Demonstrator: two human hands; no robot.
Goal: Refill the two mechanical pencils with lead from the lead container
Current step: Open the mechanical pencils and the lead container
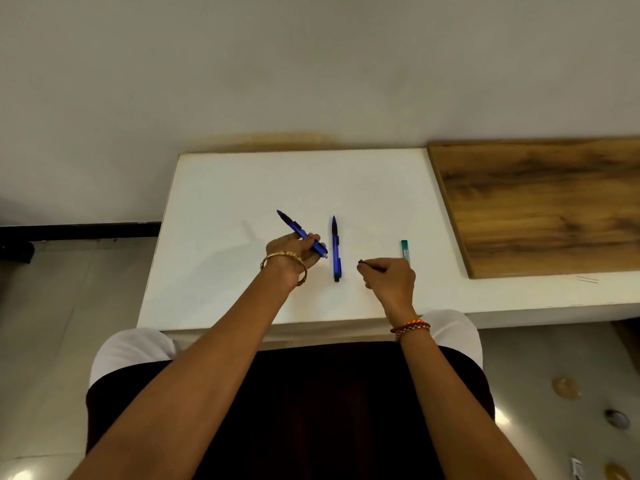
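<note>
Left hand: I see my left hand [297, 251] curled round a blue mechanical pencil [302, 233]. The pencil is lifted off the table and tilted, with its tip pointing up and to the left. Its pale back end sticks out by my fingers.

Right hand: my right hand [389, 277] is closed, and its fingers pinch a small dark cap [361, 261]. The cap pokes out on the left side of the hand. It is too small for me to tell more.

Second pencil: another blue mechanical pencil [335, 249] lies flat on the white table [214, 265] between my two hands. Its tip points away from me. No hand touches it.

Lead container: a thin green lead container [405, 249] lies on the table just past my right hand. I cannot tell if the hand touches it.

Wooden board: a brown wooden board [540, 202] lies at the right end of the table, well apart from the pencils.

Wrists: a gold bangle [282, 259] is on my left wrist and a thread band [410, 328] is on my right.
</note>
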